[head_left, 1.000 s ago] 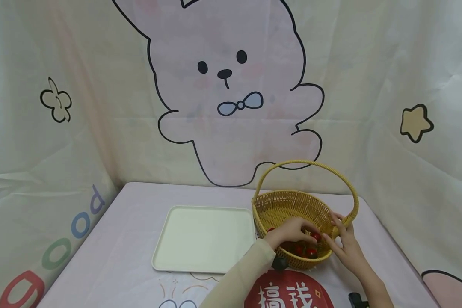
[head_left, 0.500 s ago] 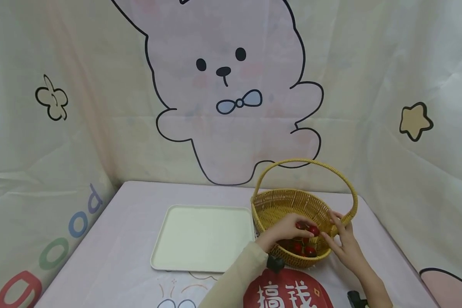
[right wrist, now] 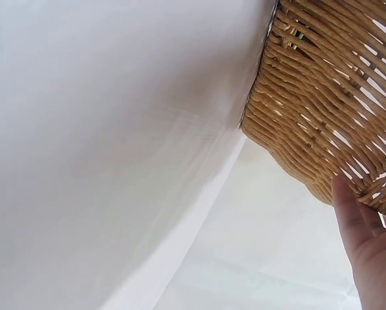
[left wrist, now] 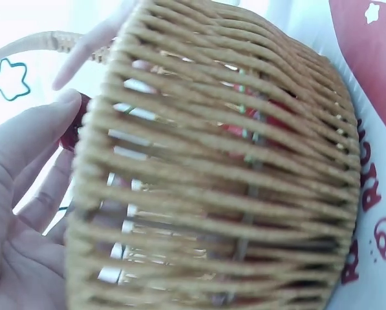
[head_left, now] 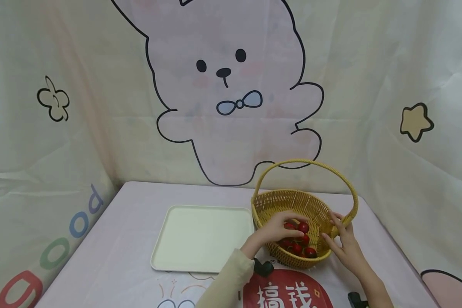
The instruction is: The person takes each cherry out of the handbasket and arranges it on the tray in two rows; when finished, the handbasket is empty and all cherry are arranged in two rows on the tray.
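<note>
A yellow woven basket point(head_left: 315, 205) with a tall hoop handle stands at the right of the table. My left hand point(head_left: 279, 226) reaches over its near left rim and holds red cherries point(head_left: 303, 227) between thumb and fingers. In the left wrist view, the thumb lies against a dark red cherry point(left wrist: 70, 132) beside the basket's rim. More cherries point(head_left: 310, 253) lie in the near part of the basket. At the right side, by the base of the handle, my right hand point(head_left: 346, 246) grips the basket's rim; the right wrist view shows its fingers on the weave point(right wrist: 309, 97).
A flat cream tray point(head_left: 204, 239) lies just left of the basket, its right edge close to the basket's wall. The pale tablecloth point(head_left: 111, 256) carries a red printed circle point(head_left: 288, 291) in front of the basket. Printed cloth walls point(head_left: 231, 128) enclose the table's back and sides.
My left hand has come up and moved left within the basket with cherries in its fingers, uncovering more cherries below. The right hand stays on the rim.
</note>
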Tool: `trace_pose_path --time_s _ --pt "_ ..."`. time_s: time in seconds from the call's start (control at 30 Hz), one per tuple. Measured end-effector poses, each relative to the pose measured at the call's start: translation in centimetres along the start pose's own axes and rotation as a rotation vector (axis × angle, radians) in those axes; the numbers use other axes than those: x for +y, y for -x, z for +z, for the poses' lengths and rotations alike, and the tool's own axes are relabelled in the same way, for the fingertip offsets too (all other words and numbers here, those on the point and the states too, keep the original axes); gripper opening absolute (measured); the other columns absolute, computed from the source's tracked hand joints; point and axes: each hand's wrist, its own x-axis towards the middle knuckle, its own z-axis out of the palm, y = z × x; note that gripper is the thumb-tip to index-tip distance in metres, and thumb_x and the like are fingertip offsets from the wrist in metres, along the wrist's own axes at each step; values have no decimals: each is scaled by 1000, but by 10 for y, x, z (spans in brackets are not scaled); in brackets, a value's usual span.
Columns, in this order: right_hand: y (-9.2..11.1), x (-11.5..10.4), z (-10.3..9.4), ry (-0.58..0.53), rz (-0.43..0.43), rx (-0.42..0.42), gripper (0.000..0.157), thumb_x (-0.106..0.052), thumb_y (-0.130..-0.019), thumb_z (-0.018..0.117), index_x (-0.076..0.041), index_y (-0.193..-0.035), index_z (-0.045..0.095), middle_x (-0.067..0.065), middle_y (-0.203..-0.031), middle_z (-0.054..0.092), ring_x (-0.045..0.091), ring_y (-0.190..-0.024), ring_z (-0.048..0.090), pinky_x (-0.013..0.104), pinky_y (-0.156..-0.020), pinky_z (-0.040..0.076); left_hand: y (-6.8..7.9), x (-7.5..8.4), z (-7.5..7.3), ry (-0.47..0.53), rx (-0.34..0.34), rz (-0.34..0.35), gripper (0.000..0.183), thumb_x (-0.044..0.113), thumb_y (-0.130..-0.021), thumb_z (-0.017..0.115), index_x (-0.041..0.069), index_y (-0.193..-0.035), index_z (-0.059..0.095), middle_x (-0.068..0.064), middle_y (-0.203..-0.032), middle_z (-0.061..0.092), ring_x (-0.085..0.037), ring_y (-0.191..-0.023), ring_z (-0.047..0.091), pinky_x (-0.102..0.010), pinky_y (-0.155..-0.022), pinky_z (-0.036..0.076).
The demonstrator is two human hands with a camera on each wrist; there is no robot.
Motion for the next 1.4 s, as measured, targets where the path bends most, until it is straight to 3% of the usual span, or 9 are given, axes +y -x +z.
trace_pose_path --time_s 0.1,0.3,0.4,0.57,0.7,0.97,1.17,1.4 --pt "-1 -1 1 0 -9 5 80 5 -73 72 -7 -142 33 19 -135 31 11 -107 44 1 -84 27 8 2 -9 -21 26 0 40 25 -85 67 18 -125 59 5 -118 58 -1 -100 56 -14 -80 47" --pt "-3 -2 2 -5 -37 10 79 6 -73 72 -7 -141 34 18 -135 32 18 -106 46 2 -84 27 25 0 -28 -95 137 72 38 28 -84 68 18 -120 62 5 -112 57 -1 -97 57 -16 -82 47" --pt "-3 -2 2 -8 -55 13 79 6 -73 72 -6 -141 34 19 -135 33 21 -105 47 2 -84 28 34 -2 -37 -63 188 81 37 24 -82 70 17 -118 62 4 -110 58 -3 -94 59 -17 -78 49" --pt "-2 -2 2 -3 -62 16 79 6 -72 72 -6 -140 35 19 -133 33 11 -107 45 3 -83 30 49 -6 -51 -18 219 43 36 24 -82 71 20 -116 61 3 -106 62 -5 -83 60 -19 -68 51" --pt "-1 -1 2 2 -53 13 78 5 -73 72 -6 -141 34 19 -134 33 11 -107 45 5 -82 31 60 -10 -61 9 232 -6 36 24 -82 70 23 -116 60 3 -105 63 -5 -75 61 -21 -66 50" --pt "3 1 3 -11 -29 14 79 5 -73 72 -8 -142 34 18 -134 33 -10 -111 34 2 -83 28 77 -21 -77 73 256 -67 38 15 -83 69 19 -119 59 1 -118 60 -6 -82 66 -23 -73 52" --pt "3 0 1 10 -2 3 79 3 -75 72 -10 -143 33 16 -135 32 -12 -111 31 5 -81 32 84 -33 -86 28 309 -79 39 10 -82 70 18 -118 58 1 -117 61 -9 -83 66 -25 -76 52" --pt "2 -2 -1 31 4 0 81 2 -75 72 -12 -143 32 16 -136 31 -9 -110 34 13 -80 38 87 -48 -90 62 340 -133 39 12 -81 71 14 -118 58 -6 -115 61 -21 -87 66 -32 -76 53"
